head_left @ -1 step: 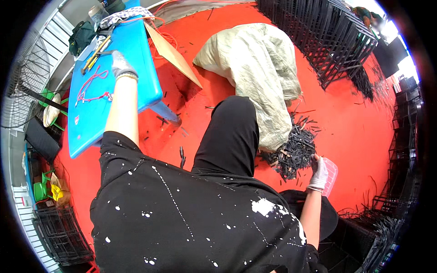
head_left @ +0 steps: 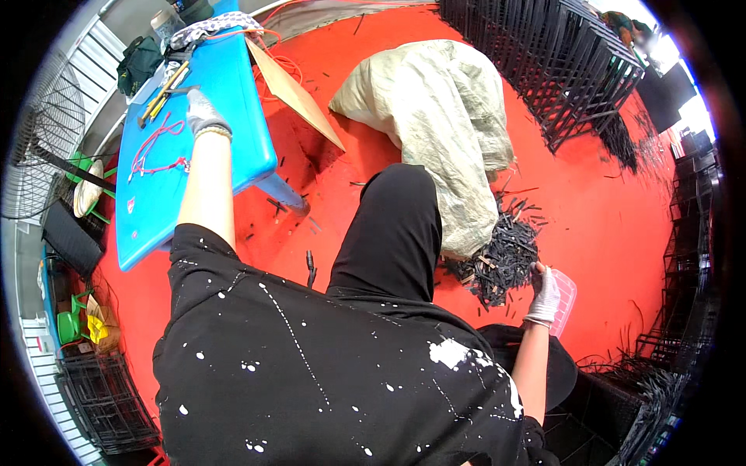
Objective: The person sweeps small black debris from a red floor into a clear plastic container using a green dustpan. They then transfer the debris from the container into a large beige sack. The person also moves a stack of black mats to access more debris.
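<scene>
My left hand [head_left: 207,116], in a pale knitted glove, reaches over the blue table [head_left: 233,140]. Its fingertips are at a thin grey bar [head_left: 183,90]; whether they grip it cannot be made out. Beside it lie a tool with a yellow handle [head_left: 166,93] and a pink cord [head_left: 155,146]. Low at the right, my gloved right hand [head_left: 546,297] is closed on the edge of a translucent pink plastic basket [head_left: 566,299], partly hidden behind the hand. Just beyond is a heap of short black strips [head_left: 509,252] on the red floor.
A bulky whitish woven sack [head_left: 435,101] stands ahead, touching the heap. A brown board [head_left: 295,93] leans against the table. Black metal frames [head_left: 544,62] are stacked far right, with more along the right edge. A fan [head_left: 47,132] stands at left.
My left hand has shifted very slightly to the left over the table. The right hand and the basket show no visible movement.
</scene>
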Tool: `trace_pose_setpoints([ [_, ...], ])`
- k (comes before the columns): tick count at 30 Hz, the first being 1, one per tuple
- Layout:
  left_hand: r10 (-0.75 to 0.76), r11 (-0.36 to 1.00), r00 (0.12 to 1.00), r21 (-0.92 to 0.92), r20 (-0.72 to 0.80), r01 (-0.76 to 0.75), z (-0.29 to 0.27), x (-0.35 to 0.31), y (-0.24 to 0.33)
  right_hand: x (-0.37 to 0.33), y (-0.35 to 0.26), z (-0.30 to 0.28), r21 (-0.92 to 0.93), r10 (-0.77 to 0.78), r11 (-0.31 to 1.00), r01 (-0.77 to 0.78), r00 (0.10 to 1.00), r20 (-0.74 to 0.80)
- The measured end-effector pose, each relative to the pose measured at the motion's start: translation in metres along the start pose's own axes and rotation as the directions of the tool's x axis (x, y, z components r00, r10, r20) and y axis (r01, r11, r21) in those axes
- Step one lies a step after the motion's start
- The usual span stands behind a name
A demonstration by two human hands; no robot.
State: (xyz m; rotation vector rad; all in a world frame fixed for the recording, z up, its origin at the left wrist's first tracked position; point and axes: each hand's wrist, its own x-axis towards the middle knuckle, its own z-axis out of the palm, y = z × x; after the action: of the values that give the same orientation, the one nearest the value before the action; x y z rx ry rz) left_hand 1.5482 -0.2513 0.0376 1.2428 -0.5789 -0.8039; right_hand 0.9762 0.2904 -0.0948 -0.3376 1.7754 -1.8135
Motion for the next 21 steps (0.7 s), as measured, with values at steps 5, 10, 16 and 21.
trace_pose_setpoints([
  [5, -0.063, 0.837, 0.970, 0.516, -0.235, 0.180, 0.014, -0.029, 0.033, -0.005, 0.002, -0.002, -0.049, 0.001, 0.999, -0.001, 1.000, 0.003],
  [10, 0.615, 0.774, 0.618, -0.227, 0.490, -0.591, 0.087, -0.113, 0.049, 0.014, 0.010, -0.015, -0.077, 0.068, 0.995, -0.069, 0.997, -0.023],
  [16, 0.095, 0.995, 0.206, -0.100, 0.974, 0.015, 0.182, -0.351, 0.024, 0.005, 0.005, 0.011, -0.161, 0.326, 0.932, -0.325, 0.945, -0.021],
  [21, -0.183, 0.980, 0.025, 0.185, 0.983, -0.079, 0.197, -0.454, -0.033, 0.029, 0.043, 0.054, -0.447, 0.317, 0.868, -0.218, 0.935, 0.160],
])
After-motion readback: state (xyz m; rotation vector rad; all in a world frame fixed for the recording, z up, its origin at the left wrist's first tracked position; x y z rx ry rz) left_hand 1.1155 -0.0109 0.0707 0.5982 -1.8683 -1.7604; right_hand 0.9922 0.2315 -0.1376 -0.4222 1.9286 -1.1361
